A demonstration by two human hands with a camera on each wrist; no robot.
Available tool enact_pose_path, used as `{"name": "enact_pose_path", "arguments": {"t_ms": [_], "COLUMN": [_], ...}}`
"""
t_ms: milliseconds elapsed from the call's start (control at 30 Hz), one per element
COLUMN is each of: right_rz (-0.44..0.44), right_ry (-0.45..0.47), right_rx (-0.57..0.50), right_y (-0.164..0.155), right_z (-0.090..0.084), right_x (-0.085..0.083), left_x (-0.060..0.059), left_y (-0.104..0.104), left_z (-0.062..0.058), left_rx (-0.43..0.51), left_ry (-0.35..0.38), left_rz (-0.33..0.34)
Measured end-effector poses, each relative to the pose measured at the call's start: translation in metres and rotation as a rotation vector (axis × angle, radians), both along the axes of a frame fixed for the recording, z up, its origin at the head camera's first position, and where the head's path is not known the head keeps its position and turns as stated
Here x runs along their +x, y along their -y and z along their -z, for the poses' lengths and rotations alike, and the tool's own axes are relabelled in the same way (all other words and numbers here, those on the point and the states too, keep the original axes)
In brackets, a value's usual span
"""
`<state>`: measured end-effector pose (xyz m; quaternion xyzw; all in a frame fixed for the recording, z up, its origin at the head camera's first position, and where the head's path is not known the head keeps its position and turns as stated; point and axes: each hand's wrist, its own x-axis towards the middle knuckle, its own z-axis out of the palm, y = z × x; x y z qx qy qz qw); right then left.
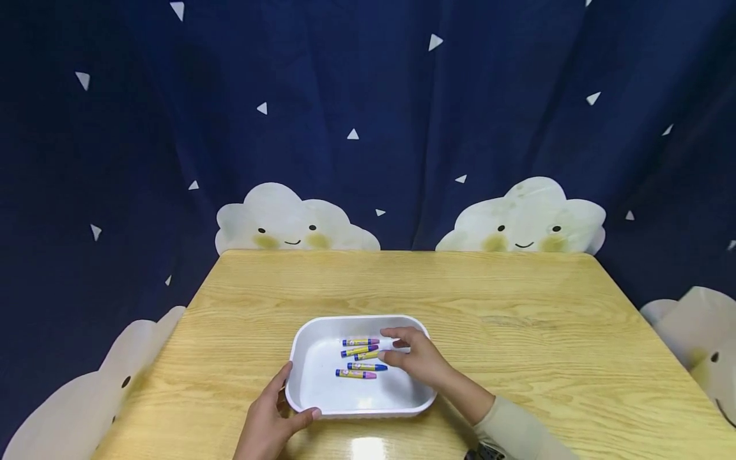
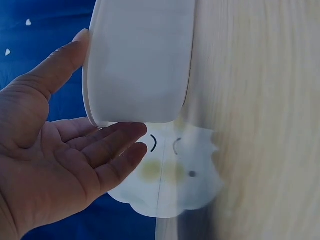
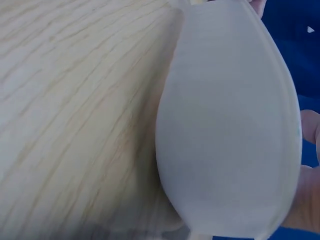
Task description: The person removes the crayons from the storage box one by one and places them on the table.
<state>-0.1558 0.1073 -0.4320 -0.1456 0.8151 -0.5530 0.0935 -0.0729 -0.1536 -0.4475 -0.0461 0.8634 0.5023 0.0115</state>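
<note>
A white tray (image 1: 310, 396) sits on the wooden table (image 1: 517, 306) near its front edge. Several crayons (image 1: 361, 367) lie inside it, side by side. My left hand (image 1: 296, 393) cradles the tray's near left corner, thumb along the front rim. In the left wrist view its fingers (image 2: 110, 142) lie nearly straight against the tray's outer wall (image 2: 145, 65). My right hand (image 1: 386, 345) reaches into the tray from the right. Its thumb and forefinger pinch the end of a pale crayon (image 1: 404, 347) beside the others. The right wrist view shows only the tray's outer wall (image 3: 230, 130) and the table (image 3: 75, 100).
A dark blue curtain (image 1: 368, 128) with white cloud figures (image 1: 296, 223) hangs behind and around the table. Bare wood spreads beyond and to both sides of the tray. The table's left edge (image 1: 172, 345) and right edge (image 1: 650, 326) drop off to the curtain.
</note>
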Motion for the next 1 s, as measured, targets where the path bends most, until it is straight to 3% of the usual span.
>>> {"name": "enact_pose_path", "arguments": {"t_ms": [233, 400, 600, 733, 1000], "right_rz": [-0.003, -0.004, 0.026, 0.018, 0.003], "right_ry": [-0.039, -0.009, -0.106, -0.147, -0.069], "right_rx": [0.039, 0.133, 0.282, 0.305, 0.406], "right_y": [0.012, 0.016, 0.02, 0.023, 0.025], "right_z": [0.021, 0.029, 0.03, 0.031, 0.032], "right_x": [-0.011, -0.011, -0.014, -0.018, -0.02], "left_x": [0.0, 0.0, -0.002, -0.003, -0.002], "left_y": [0.003, 0.002, 0.003, 0.005, 0.003], "left_z": [0.003, 0.004, 0.004, 0.003, 0.006], "left_rx": [0.115, 0.119, 0.17, 0.186, 0.322], "left_ry": [-0.018, -0.007, 0.016, -0.001, 0.019], "left_rz": [0.022, 0.041, 0.037, 0.043, 0.057]}}
